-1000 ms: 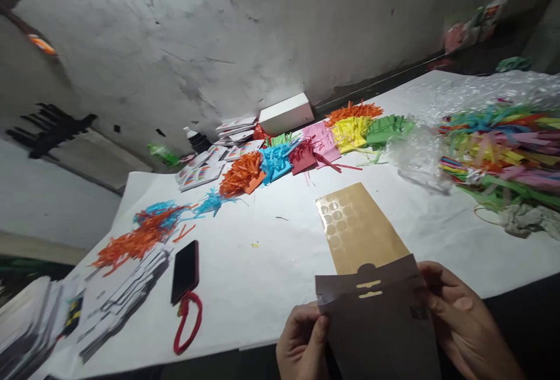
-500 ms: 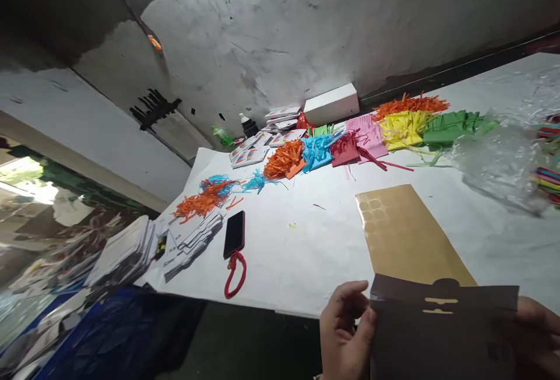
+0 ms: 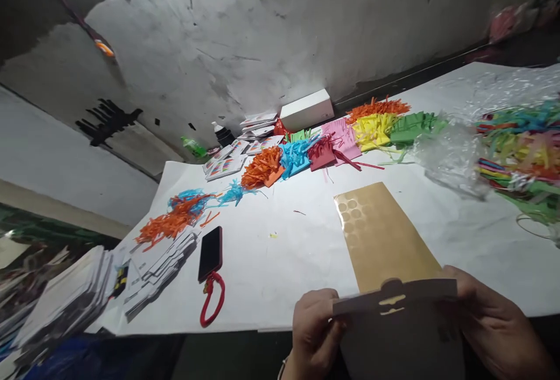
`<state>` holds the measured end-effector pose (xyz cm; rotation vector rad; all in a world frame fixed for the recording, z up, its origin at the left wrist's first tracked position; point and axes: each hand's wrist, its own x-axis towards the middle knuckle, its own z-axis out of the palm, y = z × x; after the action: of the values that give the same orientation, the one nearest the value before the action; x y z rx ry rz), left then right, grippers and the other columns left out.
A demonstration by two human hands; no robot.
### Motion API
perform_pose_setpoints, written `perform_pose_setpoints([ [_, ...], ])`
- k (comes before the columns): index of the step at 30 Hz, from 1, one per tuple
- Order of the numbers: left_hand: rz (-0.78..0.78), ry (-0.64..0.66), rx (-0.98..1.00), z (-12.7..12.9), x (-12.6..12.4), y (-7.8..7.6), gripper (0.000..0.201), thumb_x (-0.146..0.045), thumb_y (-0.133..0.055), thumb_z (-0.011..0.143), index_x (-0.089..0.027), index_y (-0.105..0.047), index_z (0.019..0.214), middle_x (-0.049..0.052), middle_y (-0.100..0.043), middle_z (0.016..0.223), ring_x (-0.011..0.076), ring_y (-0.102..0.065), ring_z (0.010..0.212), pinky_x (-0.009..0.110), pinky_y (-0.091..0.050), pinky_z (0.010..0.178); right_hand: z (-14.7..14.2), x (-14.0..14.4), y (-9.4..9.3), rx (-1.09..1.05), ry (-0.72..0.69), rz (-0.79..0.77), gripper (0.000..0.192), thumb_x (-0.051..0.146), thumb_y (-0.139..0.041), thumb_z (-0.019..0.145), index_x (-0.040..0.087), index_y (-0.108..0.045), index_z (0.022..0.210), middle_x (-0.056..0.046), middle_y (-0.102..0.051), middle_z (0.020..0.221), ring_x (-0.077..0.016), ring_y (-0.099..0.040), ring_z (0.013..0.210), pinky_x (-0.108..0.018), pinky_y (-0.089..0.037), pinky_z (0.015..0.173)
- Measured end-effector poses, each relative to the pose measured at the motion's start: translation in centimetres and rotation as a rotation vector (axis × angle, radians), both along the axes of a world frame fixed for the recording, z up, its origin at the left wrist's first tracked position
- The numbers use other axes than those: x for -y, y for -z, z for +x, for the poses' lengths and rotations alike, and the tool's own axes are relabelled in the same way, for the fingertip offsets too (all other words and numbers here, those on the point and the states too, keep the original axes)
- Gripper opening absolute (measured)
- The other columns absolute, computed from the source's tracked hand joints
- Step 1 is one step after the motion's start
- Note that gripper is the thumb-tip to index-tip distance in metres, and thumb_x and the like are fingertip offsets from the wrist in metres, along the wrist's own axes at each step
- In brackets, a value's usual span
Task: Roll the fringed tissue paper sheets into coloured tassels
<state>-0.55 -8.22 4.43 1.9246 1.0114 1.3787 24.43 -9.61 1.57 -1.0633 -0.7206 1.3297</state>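
At the table's front edge, both hands hold a grey cardboard packet [image 3: 402,339] with a raised rounded tab and two slots near its top edge; I cannot tell if it is a box or a folder. My left hand [image 3: 315,330] grips its left side, fingers curled over the top corner. On the opposite side my right hand [image 3: 494,324] pinches the right corner. Just beyond the packet lies a tan sheet [image 3: 389,240] with round clear stickers in its upper left part. The packet covers the sheet's near end.
Fringed paper bundles, among them an orange one [image 3: 262,167] and a yellow one [image 3: 374,130], run across the white table [image 3: 280,275]. A phone [image 3: 210,253] with a red strap lies left, near stacked papers [image 3: 164,266]. Clear plastic [image 3: 455,152] lies right; a white box [image 3: 307,110] stands by the wall.
The view has swung to the right, so everything on the table sits further left. The packet's top edge is now tipped and folded toward the sheet, and more of my right hand shows.
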Motion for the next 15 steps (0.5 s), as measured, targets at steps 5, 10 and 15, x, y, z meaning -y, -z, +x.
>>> perform_pose_setpoints([
  [5,0.167,-0.098,-0.057,-0.3,-0.3,0.1,0.031,-0.020,-0.064,0.091,-0.030,-0.078,0.116,0.005,-0.071,0.063,0.0191,-0.064,0.052,0.027,-0.046,0.050,0.0,-0.6,-1.4,0.142,-0.073,0.061,0.036,0.054,-0.081,0.077,0.023,-0.068,0.065,-0.003,-0.063,0.071,-0.0197,-0.060,0.068,-0.026,-0.055,0.063],
  [10,-0.042,-0.156,0.093,0.3,0.5,0.0,0.030,-0.051,-0.069,0.089,-0.029,-0.084,0.103,0.011,-0.079,0.081,0.0254,-0.073,0.069,0.031,-0.056,0.063,1.0,-1.0,-0.8,0.216,-0.168,0.152,0.026,0.046,-0.081,0.078,0.023,-0.074,0.067,-0.005,-0.067,0.072,-0.0233,-0.063,0.068,-0.032,-0.058,0.067],
  [15,0.010,-0.077,0.055,1.6,0.1,-1.2,0.025,-0.032,-0.064,0.095,-0.034,-0.079,0.116,0.004,-0.072,0.064,0.0175,-0.062,0.051,0.026,-0.047,0.052,1.4,-1.6,-1.4,0.130,-0.293,0.064,0.025,0.042,-0.083,0.077,0.029,-0.082,0.099,-0.004,-0.075,0.085,-0.0248,-0.070,0.078,-0.032,-0.059,0.071],
])
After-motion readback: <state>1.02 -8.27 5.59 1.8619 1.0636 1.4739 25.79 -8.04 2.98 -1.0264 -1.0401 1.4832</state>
